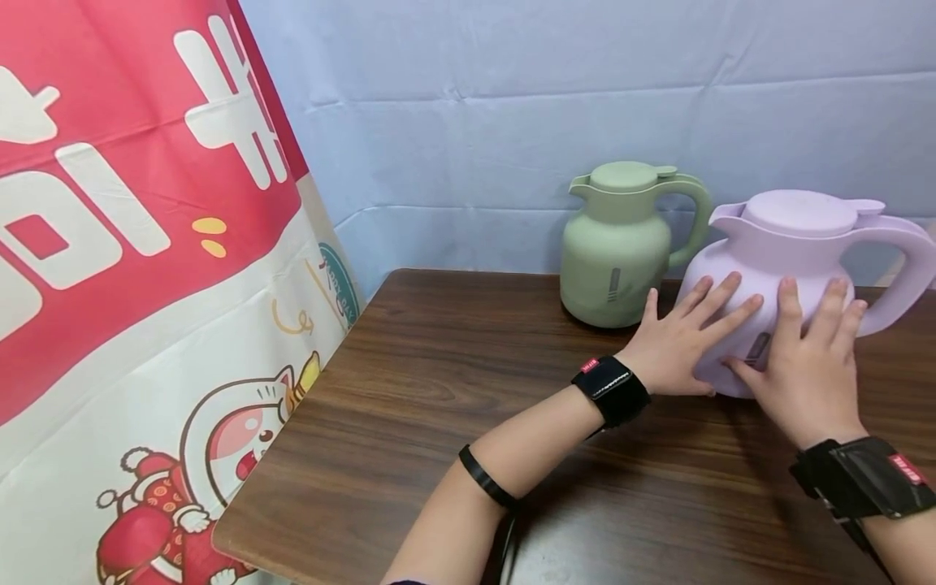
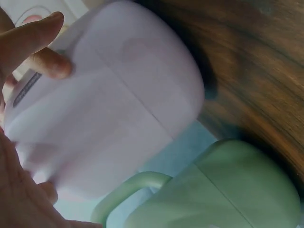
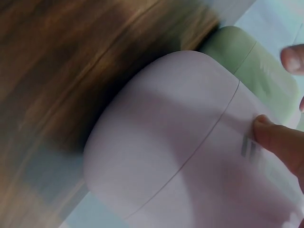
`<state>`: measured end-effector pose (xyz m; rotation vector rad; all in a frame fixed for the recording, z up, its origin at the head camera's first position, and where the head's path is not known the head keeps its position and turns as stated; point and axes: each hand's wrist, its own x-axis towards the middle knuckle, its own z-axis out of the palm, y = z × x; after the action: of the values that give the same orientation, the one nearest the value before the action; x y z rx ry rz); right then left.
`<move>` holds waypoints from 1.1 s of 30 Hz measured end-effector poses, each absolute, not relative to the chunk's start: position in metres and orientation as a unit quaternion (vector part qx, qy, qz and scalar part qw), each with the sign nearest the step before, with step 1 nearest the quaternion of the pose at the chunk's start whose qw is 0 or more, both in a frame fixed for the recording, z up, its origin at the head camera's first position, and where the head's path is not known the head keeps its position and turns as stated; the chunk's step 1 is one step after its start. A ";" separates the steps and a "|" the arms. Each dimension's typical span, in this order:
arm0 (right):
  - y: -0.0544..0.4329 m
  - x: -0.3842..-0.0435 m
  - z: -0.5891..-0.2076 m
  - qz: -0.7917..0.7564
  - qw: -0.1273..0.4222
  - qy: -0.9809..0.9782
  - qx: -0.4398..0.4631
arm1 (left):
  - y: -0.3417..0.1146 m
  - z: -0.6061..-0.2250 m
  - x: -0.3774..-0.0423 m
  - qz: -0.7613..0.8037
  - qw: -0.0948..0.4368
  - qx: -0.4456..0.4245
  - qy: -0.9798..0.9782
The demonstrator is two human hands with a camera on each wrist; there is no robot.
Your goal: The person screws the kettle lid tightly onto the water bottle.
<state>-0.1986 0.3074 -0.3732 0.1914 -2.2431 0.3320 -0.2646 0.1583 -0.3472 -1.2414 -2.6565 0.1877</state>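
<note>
A lilac insulated jug [image 1: 790,256] with a lid, spout and curved handle stands upright on the right of the table. My left hand [image 1: 673,345] lies against its left side, fingers spread. Flat on its front, with straight fingers, rests my right hand [image 1: 808,378], the thumb beside a small dark mark. The left wrist view shows my left hand [image 2: 19,190] along the lilac body [image 2: 118,95]. In the right wrist view the right thumb [image 3: 280,142] touches the jug's front. Just behind and left stands a matching green jug [image 1: 614,244], untouched, its handle toward the lilac one.
The dark wood table [image 1: 409,390] has rounded corners on its left side. A pale blue cloth [image 1: 468,146] hangs right behind its back edge. On the left hangs a red and white printed banner [image 1: 146,203]. A cable [image 1: 504,540] shows near my left forearm.
</note>
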 end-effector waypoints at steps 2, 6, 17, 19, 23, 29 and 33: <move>0.310 -0.202 -0.373 0.135 0.421 -0.894 0.078 | 0.161 -0.345 -0.266 0.055 0.092 -0.415 -0.903; 0.311 -0.210 -0.373 0.143 0.425 -0.891 0.076 | 0.161 -0.341 -0.268 0.041 0.067 -0.409 -0.909; 0.320 -0.228 -0.373 0.157 0.392 -0.906 0.018 | 0.142 -0.360 -0.281 0.036 0.023 -0.411 -0.911; 0.323 -0.231 -0.373 0.163 0.380 -0.910 0.014 | 0.137 -0.361 -0.283 0.038 0.023 -0.410 -0.911; 0.331 -0.238 -0.372 0.175 0.347 -0.921 0.000 | 0.128 -0.361 -0.286 0.035 0.018 -0.400 -0.916; 0.347 -0.248 -0.370 0.189 0.315 -0.930 -0.006 | 0.118 -0.365 -0.290 0.037 0.007 -0.389 -0.920; 0.355 -0.255 -0.370 0.203 0.300 -0.932 -0.003 | 0.113 -0.368 -0.290 0.036 0.001 -0.382 -0.923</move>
<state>-0.2548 0.3550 -0.3695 -0.0080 -2.4731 0.5399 -0.2904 0.1127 -0.3683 -1.2001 -2.8984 0.1137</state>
